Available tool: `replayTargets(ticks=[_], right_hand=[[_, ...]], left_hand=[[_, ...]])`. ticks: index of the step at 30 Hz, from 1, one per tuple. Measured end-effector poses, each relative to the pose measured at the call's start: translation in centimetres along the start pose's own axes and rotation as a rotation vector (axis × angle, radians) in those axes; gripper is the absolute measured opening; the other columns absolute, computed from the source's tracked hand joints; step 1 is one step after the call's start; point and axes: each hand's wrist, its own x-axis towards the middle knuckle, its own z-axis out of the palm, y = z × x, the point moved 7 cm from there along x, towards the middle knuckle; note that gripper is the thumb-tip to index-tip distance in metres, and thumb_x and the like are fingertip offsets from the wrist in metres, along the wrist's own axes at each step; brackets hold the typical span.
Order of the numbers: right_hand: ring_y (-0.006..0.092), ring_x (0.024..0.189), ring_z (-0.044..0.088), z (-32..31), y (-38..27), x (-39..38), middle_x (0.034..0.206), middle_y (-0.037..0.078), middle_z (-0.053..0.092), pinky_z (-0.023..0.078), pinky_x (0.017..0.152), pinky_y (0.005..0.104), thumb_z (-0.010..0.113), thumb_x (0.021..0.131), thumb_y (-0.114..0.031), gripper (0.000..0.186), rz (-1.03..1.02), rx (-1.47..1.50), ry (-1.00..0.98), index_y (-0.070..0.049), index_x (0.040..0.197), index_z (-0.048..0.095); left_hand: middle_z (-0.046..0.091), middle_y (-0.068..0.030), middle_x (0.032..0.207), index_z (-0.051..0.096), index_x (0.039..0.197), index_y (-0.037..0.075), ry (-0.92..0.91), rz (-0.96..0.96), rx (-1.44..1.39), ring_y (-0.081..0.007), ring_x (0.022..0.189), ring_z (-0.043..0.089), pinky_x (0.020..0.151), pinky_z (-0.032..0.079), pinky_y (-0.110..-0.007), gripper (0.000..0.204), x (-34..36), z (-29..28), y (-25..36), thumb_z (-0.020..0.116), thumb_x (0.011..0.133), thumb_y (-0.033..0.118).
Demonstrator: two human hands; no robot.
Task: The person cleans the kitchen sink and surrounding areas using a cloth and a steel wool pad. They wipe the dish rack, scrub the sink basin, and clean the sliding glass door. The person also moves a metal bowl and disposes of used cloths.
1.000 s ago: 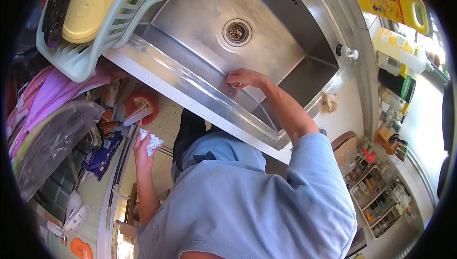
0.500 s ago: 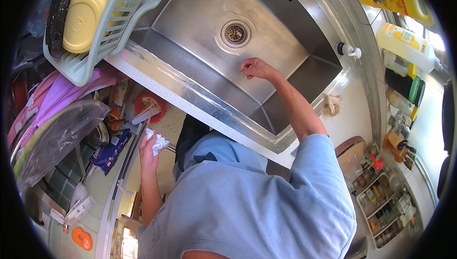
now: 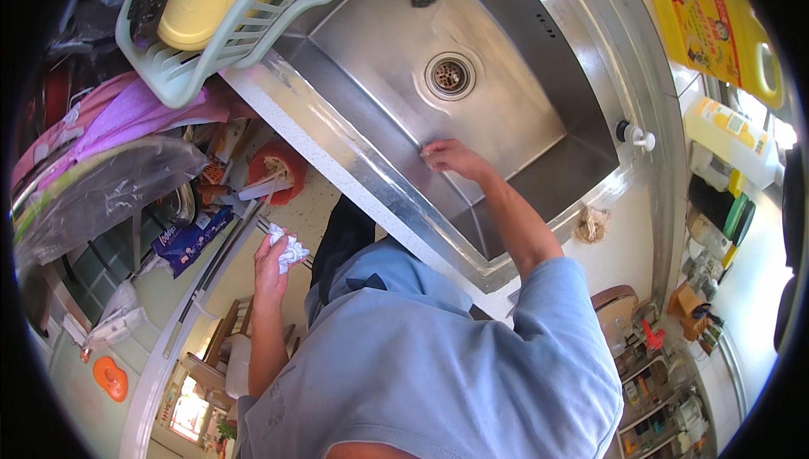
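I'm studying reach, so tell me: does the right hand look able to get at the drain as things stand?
Probably yes: the right hand is over the sink, near the drain, and nothing visible blocks the way between them. A modest forward stretch would likely do.

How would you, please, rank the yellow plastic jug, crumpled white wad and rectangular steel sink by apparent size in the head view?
1. Rectangular steel sink
2. Yellow plastic jug
3. Crumpled white wad, in the left hand
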Motion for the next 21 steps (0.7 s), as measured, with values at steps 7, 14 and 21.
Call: replayTargets(ticks=[7,14,21], right_hand=[[0.0158,0.090,0.059,0.1,-8.6,-6.1,0.101,0.007,0.061,0.048,0.079,0.0286,0.059,0.087,-0.007,0.023,-0.178,0.633,-0.151,-0.002,0.109,0.059],[0.0173,0.098,0.060,-6.9,-8.9,-8.0,0.107,0.006,0.062,0.050,0.086,0.0284,0.062,0.088,-0.008,0.023,-0.428,0.672,0.265,-0.004,0.110,0.059],[0.0192,0.098,0.059,1.1,-17.5,-11.6,0.109,0.011,0.061,0.051,0.084,0.0271,0.054,0.092,-0.005,0.025,-0.650,0.595,0.081,0.001,0.117,0.054]], left_hand=[[0.061,-0.0117,0.100,0.049,0.120,-0.001,0.036,0.021,-0.092,-0.0232,0.087,0.065,0.067,0.057,-0.038,0.032,-1.9,-2.3,-1.9,0.055,0.090,0.011],[0.064,-0.0114,0.096,0.053,0.118,0.000,0.008,0.087,-0.202,-0.0229,0.081,0.066,0.064,0.057,-0.037,0.032,-2.6,-6.9,-5.4,0.059,0.088,0.011],[0.062,-0.0107,0.098,0.054,0.115,0.000,0.024,0.097,-0.365,-0.0213,0.085,0.065,0.063,0.057,-0.036,0.029,-3.2,-14.0,-12.0,0.059,0.089,0.011]])
